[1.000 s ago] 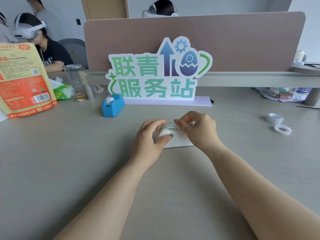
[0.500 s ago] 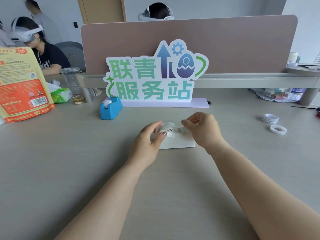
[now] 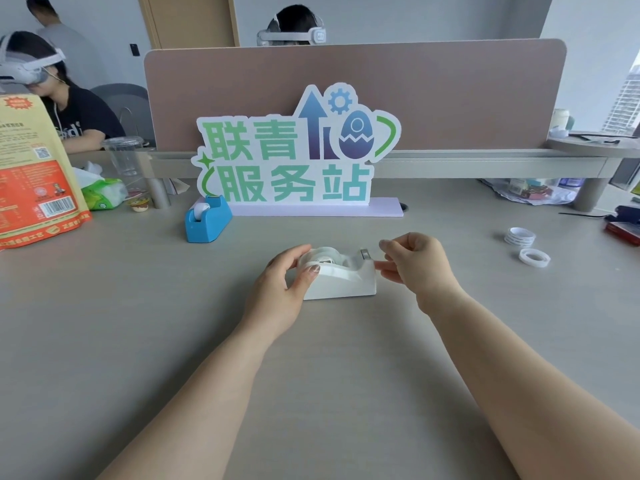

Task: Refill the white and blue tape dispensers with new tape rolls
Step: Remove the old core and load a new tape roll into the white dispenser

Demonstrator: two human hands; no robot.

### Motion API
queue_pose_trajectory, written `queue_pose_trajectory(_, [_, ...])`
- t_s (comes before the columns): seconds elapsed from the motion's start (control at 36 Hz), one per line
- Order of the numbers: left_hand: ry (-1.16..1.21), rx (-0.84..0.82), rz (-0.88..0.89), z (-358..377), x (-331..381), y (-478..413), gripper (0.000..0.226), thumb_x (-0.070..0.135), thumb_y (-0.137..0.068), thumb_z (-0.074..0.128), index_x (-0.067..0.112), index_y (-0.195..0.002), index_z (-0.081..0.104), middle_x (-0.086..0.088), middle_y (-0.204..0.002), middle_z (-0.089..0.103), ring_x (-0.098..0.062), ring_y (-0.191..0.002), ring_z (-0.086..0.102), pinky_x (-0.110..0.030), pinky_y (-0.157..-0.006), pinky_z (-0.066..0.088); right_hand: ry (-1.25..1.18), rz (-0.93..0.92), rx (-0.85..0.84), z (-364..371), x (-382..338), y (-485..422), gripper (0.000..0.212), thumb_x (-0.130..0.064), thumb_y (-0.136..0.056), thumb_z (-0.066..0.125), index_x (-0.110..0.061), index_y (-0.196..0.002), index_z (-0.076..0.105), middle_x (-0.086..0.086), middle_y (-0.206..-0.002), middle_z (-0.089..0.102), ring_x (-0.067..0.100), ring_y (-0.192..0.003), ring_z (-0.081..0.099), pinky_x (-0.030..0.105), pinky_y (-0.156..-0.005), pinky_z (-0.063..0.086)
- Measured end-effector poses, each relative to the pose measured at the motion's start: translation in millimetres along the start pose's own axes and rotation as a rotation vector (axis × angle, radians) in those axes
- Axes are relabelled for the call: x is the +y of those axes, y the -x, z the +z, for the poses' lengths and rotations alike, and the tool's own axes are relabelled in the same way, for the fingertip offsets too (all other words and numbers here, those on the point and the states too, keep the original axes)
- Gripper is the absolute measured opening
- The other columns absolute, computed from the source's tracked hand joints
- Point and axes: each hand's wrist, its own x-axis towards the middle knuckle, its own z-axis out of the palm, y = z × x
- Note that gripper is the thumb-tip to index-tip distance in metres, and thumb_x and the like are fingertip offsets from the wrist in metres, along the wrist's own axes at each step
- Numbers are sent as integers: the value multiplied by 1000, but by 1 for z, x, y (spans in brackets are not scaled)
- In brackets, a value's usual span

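one clear tape roll (image 3: 323, 255) sat in the white plastic dispenser (image 3: 341, 284), left hand (image 3: 278, 291) gripping it; right hand (image 3: 417, 268) slid to the cutter (image 3: 364, 253), seemingly pinching the roll's end: nearly loaded.

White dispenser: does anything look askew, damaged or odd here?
Nothing stands out. The white dispenser sits flat on the desk with a roll seated in it; the left hand grips it, the right hand by its cutter.

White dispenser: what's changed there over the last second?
The right hand has left the tape roll and moved right to the cutter end of the white dispenser, fingertips close together there; whether they pinch tape is unclear. The left hand still grips the roll at the left end. The blue dispenser and spare rolls have not moved.
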Motion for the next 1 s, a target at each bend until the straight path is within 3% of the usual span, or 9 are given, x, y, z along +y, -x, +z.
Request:
queue_pose_trajectory(0.42, [32,0,-12,0,-3,-1,37,37,-90,60,38,-126,54,14,-126,60,-1,-121,51,-41,-104,45,-98,60,-9,-5,10,-3,17,-15,-88,60,-7,-77,51,4,-69,55,9,-60,71,22,-62,58])
queue_pose_trajectory(0.72, [52,-6,-23,0,-2,0,36,37,-90,60,39,-125,54,16,-127,59,2,-121,50,-37,-106,42,-71,61,-1,-5,15,-3,19,-15,-88,60,-9,-73,51,4,-71,55,8,-61,71,24,-65,58])
queue_pose_trajectory(0.92, [56,-6,-31,0,-2,0,37,37,-89,60,38,-126,54,15,-126,59,0,-120,51,-37,-106,43,33,55,30,0,21,-1,17,-16,-87,61,-7,-72,56,6,-69,62,12,-67,71,44,-83,58])
queue_pose_trajectory(1.0, [64,-9,-28,0,-2,0,37,38,-89,61,39,-125,55,16,-126,59,0,-121,51,-38,-106,43,103,44,43,1,24,-2,18,-18,-84,64,-8,-70,58,4,-64,66,14,-67,71,51,-83,56])
